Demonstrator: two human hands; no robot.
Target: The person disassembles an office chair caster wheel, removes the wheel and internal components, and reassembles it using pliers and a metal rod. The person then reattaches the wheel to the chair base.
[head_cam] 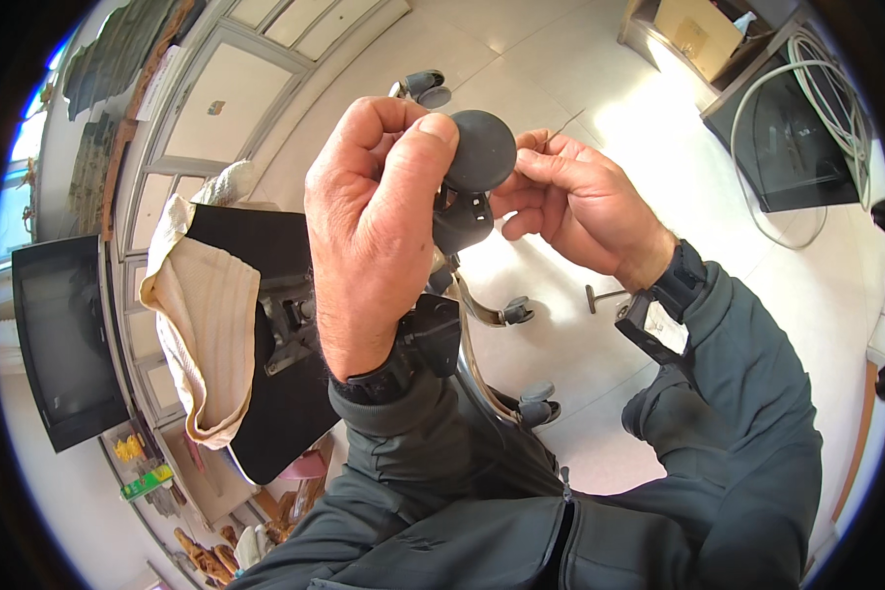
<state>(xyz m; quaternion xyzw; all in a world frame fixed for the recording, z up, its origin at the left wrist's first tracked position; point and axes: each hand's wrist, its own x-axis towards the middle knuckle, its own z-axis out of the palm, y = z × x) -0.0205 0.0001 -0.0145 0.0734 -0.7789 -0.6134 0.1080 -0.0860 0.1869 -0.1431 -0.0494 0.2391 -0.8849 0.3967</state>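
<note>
My left hand (383, 199) pinches the rim of a round black caster wheel (483, 151) between thumb and fingers. Below that disc, a dark slotted plastic part (466, 221) shows, partly hidden by the hand; whether it is joined to the wheel I cannot tell. Close by on the right, my right hand (571, 195) grips a thin wire (566, 127) that sticks up past its fingertips. Beneath both hands is a tipped swivel chair, its chrome base leg (476, 369) ending in a caster (538, 404). The black underside of the seat (287, 413) faces left, with a metal mechanism (284, 324).
Over the seat hangs a beige towel (206, 317). Other casters (518, 310) stand out from the base. A T-shaped tool (603, 296) lies on the tiled floor. Coiled cable (830, 81) rests on a black unit (789, 140) at right. White cabinets (221, 96) and a flat screen (66, 339) line the left.
</note>
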